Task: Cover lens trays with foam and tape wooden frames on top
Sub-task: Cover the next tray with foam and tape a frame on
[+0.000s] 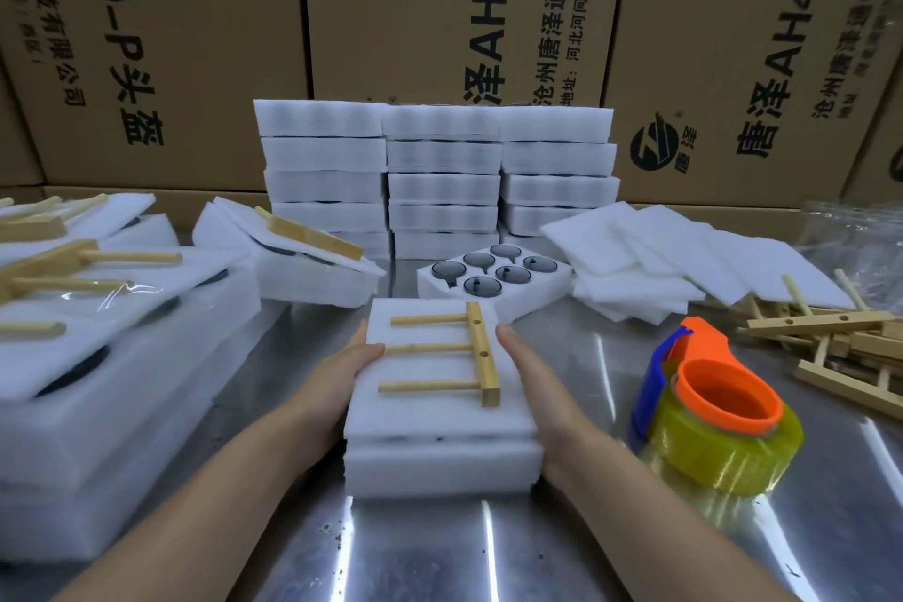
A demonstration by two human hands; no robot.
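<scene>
Left hand point(349, 369), right hand point(535, 374) against tray point(440, 469)

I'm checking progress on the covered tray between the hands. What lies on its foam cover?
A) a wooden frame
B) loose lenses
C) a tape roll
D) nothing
A: a three-pronged wooden frame lies on the foam cover between the left hand and right hand; the tape dispenser stands apart on the table.
</scene>
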